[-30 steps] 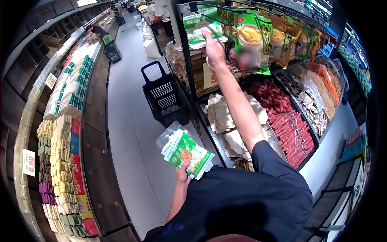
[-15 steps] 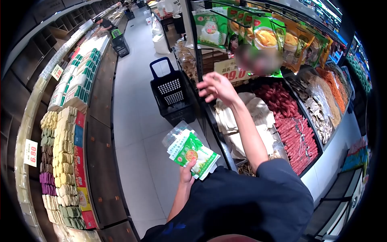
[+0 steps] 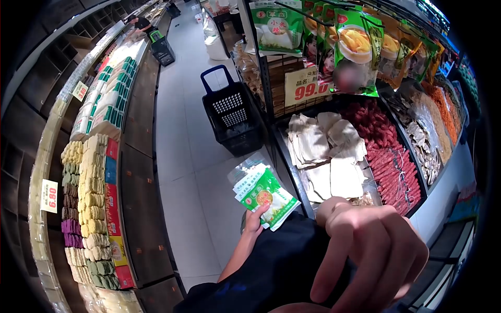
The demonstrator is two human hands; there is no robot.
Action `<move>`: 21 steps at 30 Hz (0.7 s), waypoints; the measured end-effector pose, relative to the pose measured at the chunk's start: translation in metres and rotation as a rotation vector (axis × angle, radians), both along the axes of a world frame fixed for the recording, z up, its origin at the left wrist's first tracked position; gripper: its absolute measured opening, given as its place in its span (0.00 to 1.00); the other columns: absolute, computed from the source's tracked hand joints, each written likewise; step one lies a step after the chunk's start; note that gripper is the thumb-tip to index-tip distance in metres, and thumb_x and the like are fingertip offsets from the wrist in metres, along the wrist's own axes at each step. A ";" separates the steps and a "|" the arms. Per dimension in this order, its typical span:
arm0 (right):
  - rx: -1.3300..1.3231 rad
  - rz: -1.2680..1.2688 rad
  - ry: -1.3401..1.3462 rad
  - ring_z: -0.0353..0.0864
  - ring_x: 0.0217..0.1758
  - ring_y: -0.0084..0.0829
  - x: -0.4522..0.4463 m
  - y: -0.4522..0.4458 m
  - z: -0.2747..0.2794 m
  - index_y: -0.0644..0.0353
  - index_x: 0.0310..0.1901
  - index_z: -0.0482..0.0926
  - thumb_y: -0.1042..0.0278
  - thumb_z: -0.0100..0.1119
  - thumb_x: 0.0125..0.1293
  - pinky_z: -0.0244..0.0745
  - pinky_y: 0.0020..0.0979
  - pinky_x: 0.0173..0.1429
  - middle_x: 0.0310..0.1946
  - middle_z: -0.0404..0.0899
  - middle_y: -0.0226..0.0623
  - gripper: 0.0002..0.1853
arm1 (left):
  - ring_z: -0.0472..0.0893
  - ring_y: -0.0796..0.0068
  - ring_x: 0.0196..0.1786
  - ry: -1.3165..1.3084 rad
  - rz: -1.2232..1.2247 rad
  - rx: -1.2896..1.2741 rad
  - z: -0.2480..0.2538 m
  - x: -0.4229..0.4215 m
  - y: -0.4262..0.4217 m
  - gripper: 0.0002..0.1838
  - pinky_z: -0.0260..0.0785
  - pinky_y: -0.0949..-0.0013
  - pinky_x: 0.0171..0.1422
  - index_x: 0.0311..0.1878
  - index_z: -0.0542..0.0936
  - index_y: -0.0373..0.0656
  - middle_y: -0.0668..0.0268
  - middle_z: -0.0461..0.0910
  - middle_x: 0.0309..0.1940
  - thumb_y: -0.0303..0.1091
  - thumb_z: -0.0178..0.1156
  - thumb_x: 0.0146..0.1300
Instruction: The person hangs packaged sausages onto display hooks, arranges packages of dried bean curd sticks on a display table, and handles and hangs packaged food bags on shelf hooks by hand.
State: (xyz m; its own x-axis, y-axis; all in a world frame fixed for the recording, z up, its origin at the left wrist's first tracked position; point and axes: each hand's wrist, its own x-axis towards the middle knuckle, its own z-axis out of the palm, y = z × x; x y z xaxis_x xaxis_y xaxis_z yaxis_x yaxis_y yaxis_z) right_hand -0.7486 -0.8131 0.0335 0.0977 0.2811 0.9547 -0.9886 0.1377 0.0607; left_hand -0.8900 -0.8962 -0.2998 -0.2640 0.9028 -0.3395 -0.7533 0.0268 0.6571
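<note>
My left hand (image 3: 254,221) is closed round several flat green-and-white packets (image 3: 271,195), fanned and overlapping, held low in front of my dark shirt. My thumb lies across the front packet. Close to the camera, my right hand (image 3: 373,253) is raised with loosely bent fingers slightly apart, nothing visible in them. Beyond it, pale flat dried sheets (image 3: 308,143) and dark red sausages (image 3: 389,164) lie in bins. A similar green-and-white packet (image 3: 279,28) hangs on the rack at upper middle.
A black shopping basket (image 3: 232,115) with a raised handle stands on the aisle floor. Bundled noodles (image 3: 94,203) line the left shelf. A price sign (image 3: 305,86) is fixed beside hanging food bags (image 3: 360,47). Farther up the aisle, a person (image 3: 140,23) is beside another basket (image 3: 162,49).
My right hand has drawn back from near the display rack, up close to the camera. The packets stay in my left hand. The view has shifted slightly.
</note>
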 end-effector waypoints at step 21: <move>0.316 0.105 -0.170 0.83 0.35 0.31 0.015 0.022 -0.003 0.66 0.28 0.73 0.77 0.52 0.66 0.85 0.39 0.37 0.30 0.78 0.41 0.07 | 0.78 0.65 0.56 -0.038 -0.004 -0.030 0.016 0.004 -0.002 0.27 0.71 0.64 0.62 0.62 0.68 0.35 0.58 0.76 0.54 0.24 0.61 0.59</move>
